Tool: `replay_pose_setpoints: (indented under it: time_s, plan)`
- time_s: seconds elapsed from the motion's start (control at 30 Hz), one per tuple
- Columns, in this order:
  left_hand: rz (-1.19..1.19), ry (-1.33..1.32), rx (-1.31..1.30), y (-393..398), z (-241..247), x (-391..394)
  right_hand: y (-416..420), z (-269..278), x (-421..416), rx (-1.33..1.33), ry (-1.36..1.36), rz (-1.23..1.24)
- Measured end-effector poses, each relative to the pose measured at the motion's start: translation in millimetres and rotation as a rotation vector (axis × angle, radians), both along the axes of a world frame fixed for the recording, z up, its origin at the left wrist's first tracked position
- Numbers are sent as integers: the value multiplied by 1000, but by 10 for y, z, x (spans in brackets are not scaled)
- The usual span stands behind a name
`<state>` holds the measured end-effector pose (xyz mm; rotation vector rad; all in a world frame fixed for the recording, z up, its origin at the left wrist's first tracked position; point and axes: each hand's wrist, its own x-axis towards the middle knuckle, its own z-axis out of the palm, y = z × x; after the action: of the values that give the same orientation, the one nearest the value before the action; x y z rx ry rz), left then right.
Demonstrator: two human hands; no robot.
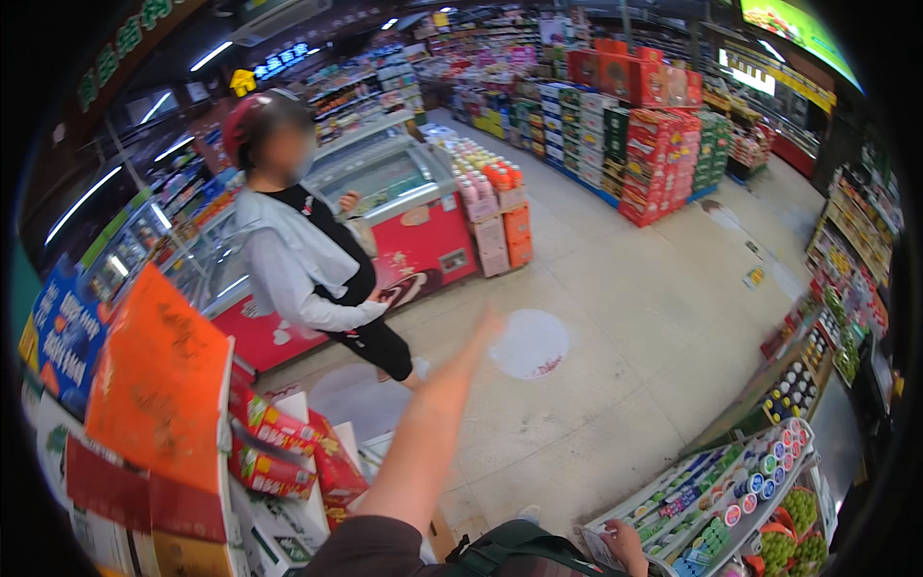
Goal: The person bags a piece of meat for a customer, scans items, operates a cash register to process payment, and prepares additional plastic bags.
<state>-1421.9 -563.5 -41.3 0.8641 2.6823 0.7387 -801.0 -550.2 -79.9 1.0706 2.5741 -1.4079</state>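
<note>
My left arm reaches forward over the tiled floor, and my left hand (490, 324) is blurred at its end, near a round white floor sticker (530, 344); its fingers cannot be made out. Low on the right, my right hand (624, 544) rests at the corner of a slanted white display rack (591, 537) with packaged goods and round-lidded tubs (756, 482). Its fingers are curled, and whether they grip the rack's edge cannot be told. Beyond my left arm stands a person (310, 245) in a red cap and light jacket, beside a red chest freezer (433, 241).
An orange sheet (162, 375) and red gift boxes (277, 447) stand close on the left. Bottled drinks (490, 180) are stacked at the freezer's end. Tall piles of red cartons (652, 166) border the aisle. Green grapes (797, 512) lie at the lower right.
</note>
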Motion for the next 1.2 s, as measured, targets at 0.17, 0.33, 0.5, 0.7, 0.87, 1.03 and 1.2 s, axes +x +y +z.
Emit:
replay_pose_setpoints:
  time_s: [0.17,0.33,0.5,0.7,0.87,1.03,1.2]
  plan:
    - [168,251,390,1514,3409,-857,-121,-283,495,-16,-72,-269]
    - [450,362,358,1470,4431,-1301,-533,15,795,34,-133,-348]
    - [524,272,309,1325,4525,-1399,-693,-598,1086,-271,-161,-400]
    - [464,421,292,1068,4511,-1815,-510,-1339,1126,-402,-81,-327]
    - [93,320,192,1917,3315,-1253,-263,135,355,-146,-278,-176]
    - [-417,152,45,1288,-185,-380,-131,744,-117,-146,-208,-197]
    - [-498,-823,-706,-1090,-2741,1725,-31,523,52,-162,-225,-77]
